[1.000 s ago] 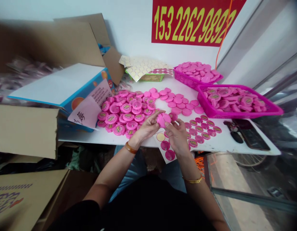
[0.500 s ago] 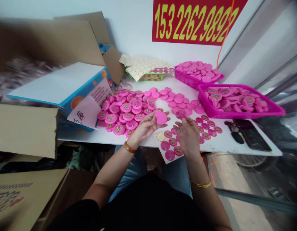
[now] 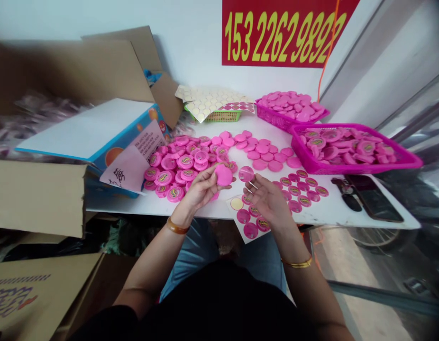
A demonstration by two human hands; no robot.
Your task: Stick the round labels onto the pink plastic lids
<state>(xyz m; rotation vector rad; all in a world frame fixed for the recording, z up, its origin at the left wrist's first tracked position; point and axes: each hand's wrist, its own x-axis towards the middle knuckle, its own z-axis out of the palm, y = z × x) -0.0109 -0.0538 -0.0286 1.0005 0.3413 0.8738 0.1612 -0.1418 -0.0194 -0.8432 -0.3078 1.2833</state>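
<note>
My left hand (image 3: 201,187) is closed around a plain pink round plastic case (image 3: 224,174), its flat face turned up. Between the thumb and fingertips of my right hand (image 3: 269,196) is a round pink sticker (image 3: 245,174), held just right of the case and apart from it. Under my right hand lies a sticker sheet (image 3: 243,216) with one pale bare circle at its upper left corner. Another group of round stickers (image 3: 304,186) sits to its right. Left of my hands is a heap of labelled pink cases (image 3: 186,161); plain pink cases (image 3: 264,148) lie beyond my hands.
Two magenta baskets hold pink pieces, one basket (image 3: 312,166) near and one basket (image 3: 272,118) behind. A green basket (image 3: 224,115) carries sticker sheets (image 3: 205,97). A phone (image 3: 374,198) lies at the right. Cardboard boxes (image 3: 38,196) and a blue-edged box (image 3: 116,151) stand left.
My right hand has moved left with the sticker, off the plain cases and toward the held case. My left hand has shifted slightly left and down with the case.
</note>
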